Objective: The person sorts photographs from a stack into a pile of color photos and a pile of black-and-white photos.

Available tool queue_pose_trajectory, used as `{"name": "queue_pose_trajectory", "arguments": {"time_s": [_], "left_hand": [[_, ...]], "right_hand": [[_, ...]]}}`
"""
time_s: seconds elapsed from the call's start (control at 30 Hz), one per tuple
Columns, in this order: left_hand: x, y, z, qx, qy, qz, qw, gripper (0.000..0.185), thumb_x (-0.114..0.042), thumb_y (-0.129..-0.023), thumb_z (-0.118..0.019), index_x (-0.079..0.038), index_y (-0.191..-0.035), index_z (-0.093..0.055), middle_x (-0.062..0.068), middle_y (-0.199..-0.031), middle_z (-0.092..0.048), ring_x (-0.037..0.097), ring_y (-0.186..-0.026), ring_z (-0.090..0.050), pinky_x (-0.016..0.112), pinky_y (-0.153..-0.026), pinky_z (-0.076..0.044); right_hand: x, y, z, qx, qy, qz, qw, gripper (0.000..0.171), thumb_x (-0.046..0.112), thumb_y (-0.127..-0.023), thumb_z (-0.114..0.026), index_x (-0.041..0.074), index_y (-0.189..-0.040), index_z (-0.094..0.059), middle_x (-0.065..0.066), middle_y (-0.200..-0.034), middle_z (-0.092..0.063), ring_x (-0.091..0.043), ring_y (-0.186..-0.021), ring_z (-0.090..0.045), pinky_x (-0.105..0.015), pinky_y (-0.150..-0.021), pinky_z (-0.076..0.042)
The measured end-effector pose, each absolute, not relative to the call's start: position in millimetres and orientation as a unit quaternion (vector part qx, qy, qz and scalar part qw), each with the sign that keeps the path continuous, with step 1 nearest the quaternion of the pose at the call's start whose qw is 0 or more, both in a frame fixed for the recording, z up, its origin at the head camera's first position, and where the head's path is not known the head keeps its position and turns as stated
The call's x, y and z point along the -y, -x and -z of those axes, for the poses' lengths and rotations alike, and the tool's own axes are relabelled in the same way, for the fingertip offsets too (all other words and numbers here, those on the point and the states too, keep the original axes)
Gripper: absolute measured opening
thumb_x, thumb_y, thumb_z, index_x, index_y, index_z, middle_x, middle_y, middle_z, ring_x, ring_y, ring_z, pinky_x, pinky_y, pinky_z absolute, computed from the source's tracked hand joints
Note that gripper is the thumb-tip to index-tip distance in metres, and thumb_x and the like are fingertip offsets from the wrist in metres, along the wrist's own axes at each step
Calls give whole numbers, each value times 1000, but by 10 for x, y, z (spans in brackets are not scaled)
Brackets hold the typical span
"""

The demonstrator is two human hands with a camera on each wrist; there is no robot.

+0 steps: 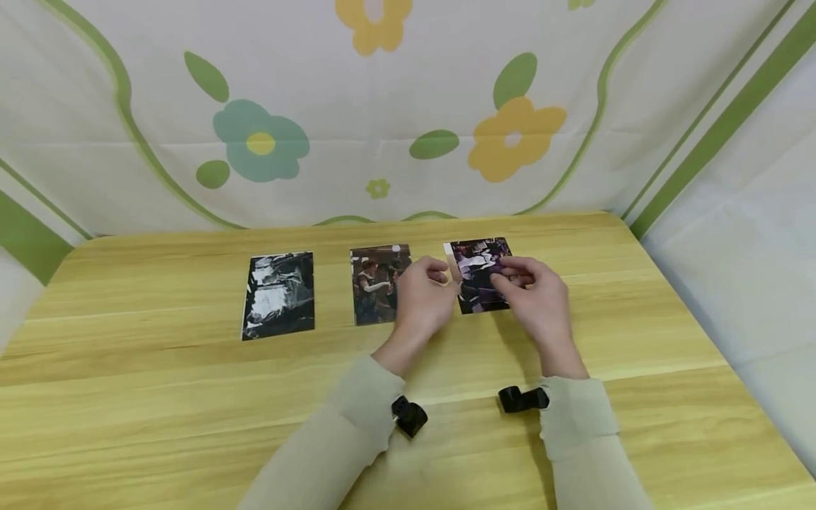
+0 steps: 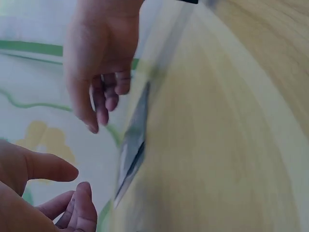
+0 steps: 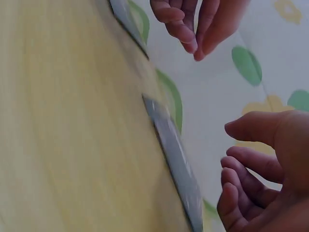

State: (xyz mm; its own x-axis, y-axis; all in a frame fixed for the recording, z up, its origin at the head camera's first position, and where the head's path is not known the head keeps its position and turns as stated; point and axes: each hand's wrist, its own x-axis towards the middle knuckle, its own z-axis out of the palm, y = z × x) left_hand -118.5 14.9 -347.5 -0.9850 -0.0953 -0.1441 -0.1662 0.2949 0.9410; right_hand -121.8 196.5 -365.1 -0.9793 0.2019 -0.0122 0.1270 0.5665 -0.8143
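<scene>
Three printed photos lie in a row on the wooden table. The dark, purple-toned right photo (image 1: pixel 477 292) is between my two hands. My left hand (image 1: pixel 426 296) hovers at its left edge and overlaps the brownish middle photo (image 1: pixel 368 301) in the head view. Over the right photo's right side hangs my right hand (image 1: pixel 540 299). Both wrist views show the hands raised off the table, with fingers loosely bent and nothing held. Thumb and fingertips stand apart on the left hand (image 2: pixel 43 188) and on the right hand (image 3: pixel 263 174).
A black-and-white photo (image 1: pixel 278 296) lies at the row's left end. Behind the wooden table (image 1: pixel 191 425) hangs a white cloth (image 1: pixel 357 142) with flower and leaf prints. Black wrist devices (image 1: pixel 411 418) sit at both sleeve cuffs.
</scene>
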Motion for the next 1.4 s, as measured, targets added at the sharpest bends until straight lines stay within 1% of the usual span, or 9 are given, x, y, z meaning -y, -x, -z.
{"name": "queue_pose_trajectory", "arguments": {"time_s": [0.13, 0.33, 0.5, 0.57, 0.73, 0.83, 1.03, 1.23, 1.4], "left_hand": [[168, 1073, 3379, -776, 123, -618, 26, 34, -3, -92, -77, -4, -126, -73, 11, -115, -74, 24, -103, -70, 37, -91, -61], [646, 881, 3381, -768, 187, -613, -2, 32, -7, -96, -75, -5, -128, -73, 13, -124, -71, 29, -112, -69, 38, -88, -59], [788, 830, 3530, -785, 205, -585, -21, 32, -10, -99, -72, -3, -130, -71, 18, -131, -65, 36, -118, -65, 47, -98, -55], [798, 822, 3586, -792, 200, -576, -22, 36, -9, -98, -73, -1, -132, -69, 20, -131, -61, 36, -117, -63, 48, -100, -53], [782, 800, 3691, -832, 171, -527, -8, 50, -11, -96, -75, 4, -141, -62, 23, -132, -49, 34, -115, -51, 48, -97, -48], [775, 809, 3724, -854, 157, -496, 1, 61, -14, -96, -75, 5, -150, -54, 26, -140, -42, 38, -122, -46, 53, -99, -48], [785, 839, 3774, -868, 146, -475, 11, 74, -16, -99, -72, 6, -162, -39, 30, -152, -33, 45, -141, -36, 61, -113, -41], [786, 839, 3790, -870, 139, -473, 14, 71, -16, -99, -71, 3, -161, -44, 29, -148, -34, 45, -138, -35, 61, -113, -38], [781, 838, 3790, -870, 139, -472, 15, 69, -17, -99, -72, 2, -160, -45, 28, -146, -36, 44, -136, -36, 60, -111, -39]], "right_hand": [[-1710, 1187, 3625, 875, 49, -482, 13, 46, 21, -99, -78, 9, -142, -68, -12, -124, -73, -21, -107, -65, -19, -84, -53], [-1325, 1136, 3621, 868, 9, -497, -5, 52, 19, -97, -79, 10, -146, -65, -11, -126, -72, -24, -108, -68, -35, -90, -56], [-1105, 1121, 3695, 862, 10, -506, -12, 53, 17, -94, -82, 7, -143, -66, -11, -125, -71, -26, -107, -69, -42, -93, -59], [-1045, 1120, 3742, 866, 10, -500, -15, 51, 17, -93, -83, 6, -141, -67, -11, -123, -72, -25, -105, -70, -42, -93, -60], [-969, 1122, 3839, 884, 0, -467, -13, 48, 20, -92, -85, 3, -135, -71, -12, -118, -74, -23, -99, -72, -42, -92, -60], [-947, 1128, 3867, 895, -6, -445, -7, 51, 21, -91, -86, 3, -137, -71, -11, -118, -75, -23, -96, -72, -43, -91, -58], [-912, 1147, 3895, 913, -10, -409, -2, 61, 28, -89, -88, 6, -142, -69, -9, -119, -72, -21, -94, -69, -45, -95, -53], [-872, 1123, 3900, 926, -16, -377, 3, 57, 28, -90, -87, 10, -141, -72, -6, -110, -69, -20, -90, -65, -41, -89, -49], [-853, 1117, 3890, 926, -14, -378, -1, 55, 26, -90, -87, 11, -140, -72, -7, -110, -67, -20, -90, -63, -36, -83, -46]]}}
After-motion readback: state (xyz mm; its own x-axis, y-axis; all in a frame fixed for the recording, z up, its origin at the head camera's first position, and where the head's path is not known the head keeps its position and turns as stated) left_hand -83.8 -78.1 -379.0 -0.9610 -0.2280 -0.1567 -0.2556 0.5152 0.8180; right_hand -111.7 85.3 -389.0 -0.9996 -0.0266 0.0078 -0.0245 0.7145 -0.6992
